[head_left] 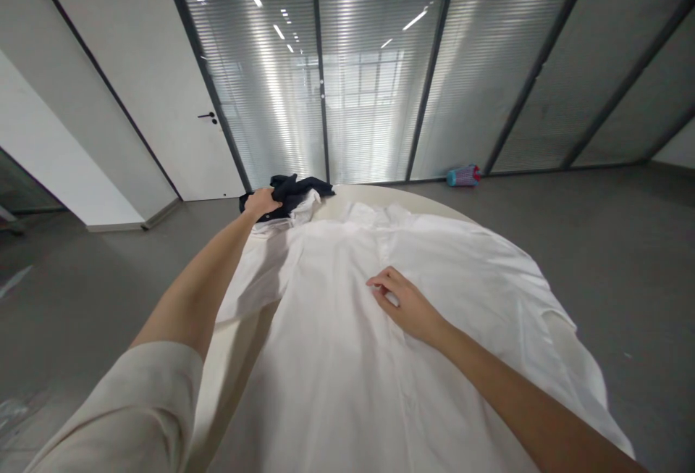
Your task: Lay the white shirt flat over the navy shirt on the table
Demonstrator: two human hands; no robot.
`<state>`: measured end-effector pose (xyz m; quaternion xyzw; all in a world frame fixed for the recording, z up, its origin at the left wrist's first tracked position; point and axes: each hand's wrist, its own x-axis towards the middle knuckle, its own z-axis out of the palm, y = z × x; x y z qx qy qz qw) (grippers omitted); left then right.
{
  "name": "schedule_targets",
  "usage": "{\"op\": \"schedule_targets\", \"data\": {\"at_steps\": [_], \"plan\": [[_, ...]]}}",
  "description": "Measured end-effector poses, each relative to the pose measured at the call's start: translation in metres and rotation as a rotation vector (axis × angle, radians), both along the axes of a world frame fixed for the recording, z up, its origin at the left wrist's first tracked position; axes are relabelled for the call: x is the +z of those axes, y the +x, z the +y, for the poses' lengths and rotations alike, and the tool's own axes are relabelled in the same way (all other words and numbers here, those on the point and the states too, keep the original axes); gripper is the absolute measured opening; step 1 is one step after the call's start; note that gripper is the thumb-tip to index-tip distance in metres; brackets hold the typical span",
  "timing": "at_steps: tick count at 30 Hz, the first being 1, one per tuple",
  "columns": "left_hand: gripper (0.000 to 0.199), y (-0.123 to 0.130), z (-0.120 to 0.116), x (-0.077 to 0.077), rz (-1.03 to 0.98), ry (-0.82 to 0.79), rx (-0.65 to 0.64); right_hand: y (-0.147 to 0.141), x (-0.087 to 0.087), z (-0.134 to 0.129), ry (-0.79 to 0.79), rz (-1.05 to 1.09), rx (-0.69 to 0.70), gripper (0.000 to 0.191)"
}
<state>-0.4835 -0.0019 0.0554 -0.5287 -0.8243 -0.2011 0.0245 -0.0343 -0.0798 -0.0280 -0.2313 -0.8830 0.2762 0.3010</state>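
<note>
A white button-front shirt (347, 314) lies spread over the round table, its collar towards the far edge and one side draping past the right edge. At the far left of the table, my left hand (262, 203) is closed on a bunched dark garment (296, 194); its fingertips are partly hidden in the cloth. Some folded white cloth lies just beneath the dark one. Over the middle of the shirt, near its button strip, my right hand (399, 295) has loosely bent fingers, with the thumb apart and nothing held.
The pale table top (434, 203) shows at the far rim and lower left. On the grey floor by the glass partition (369, 111) lies a blue and red item (463, 176). A white door (179, 96) stands at the back left.
</note>
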Motion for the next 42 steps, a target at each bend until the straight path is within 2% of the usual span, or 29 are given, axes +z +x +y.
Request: {"op": "schedule_targets", "data": {"at_steps": [3,5,7,9,11,14,16,17,19,21,23,26,28,31,35,37,40,42], "plan": [[0.047,0.006,-0.016,0.009,-0.030,0.132,0.188,-0.001,-0.002,0.003,-0.004,0.025,0.000,0.019],[0.046,0.007,-0.026,0.022,-0.101,0.362,0.287,-0.002,-0.004,0.005,0.002,0.043,-0.004,0.018],[0.047,0.008,-0.036,0.042,-0.173,0.640,0.294,-0.003,-0.006,0.006,0.013,0.053,-0.004,0.018],[0.049,0.012,-0.045,0.068,-0.203,0.874,0.180,-0.003,-0.008,0.007,0.033,0.057,-0.004,0.018],[0.054,0.023,-0.054,0.097,-0.213,1.041,0.018,-0.003,-0.008,0.007,0.061,0.059,-0.004,0.019],[0.062,0.058,-0.074,0.137,-0.203,1.131,-0.173,-0.004,-0.001,0.005,0.086,0.061,0.007,0.018],[0.063,0.094,-0.093,0.149,-0.196,1.111,-0.275,-0.004,0.009,0.000,0.028,0.098,-0.013,0.021],[0.062,0.114,-0.106,0.149,-0.207,1.082,-0.327,-0.003,0.016,-0.004,-0.043,0.139,-0.030,0.026],[0.060,0.155,-0.135,0.134,-0.279,0.977,-0.424,-0.002,0.032,-0.019,-0.265,0.264,-0.033,0.044],[0.058,0.193,-0.169,0.103,-0.405,0.794,-0.508,0.000,0.047,-0.039,-0.496,0.420,-0.009,0.057],[0.054,0.221,-0.203,0.067,-0.533,0.560,-0.581,0.005,0.057,-0.061,-0.636,0.533,-0.030,0.056],[0.041,0.238,-0.242,0.023,-0.616,0.303,-0.675,0.018,0.062,-0.086,-0.700,0.529,-0.146,0.044],[0.044,0.237,-0.257,0.009,-0.620,0.259,-0.721,0.028,0.060,-0.095,-0.713,0.475,-0.165,0.040],[0.046,0.226,-0.267,0.007,-0.605,0.274,-0.750,0.042,0.062,-0.100,-0.713,0.446,-0.113,0.039],[0.043,0.215,-0.271,0.015,-0.654,0.394,-0.682,0.051,0.073,-0.105,-0.624,0.506,-0.132,0.039],[0.042,0.215,-0.275,0.017,-0.713,0.429,-0.663,0.051,0.077,-0.110,-0.625,0.436,-0.113,0.039],[0.036,0.221,-0.284,0.020,-0.789,0.353,-0.721,0.043,0.076,-0.122,-0.661,0.249,-0.006,0.039],[0.040,0.226,-0.290,0.021,-0.834,0.287,-0.760,0.037,0.073,-0.128,-0.638,0.222,0.046,0.036]]}}
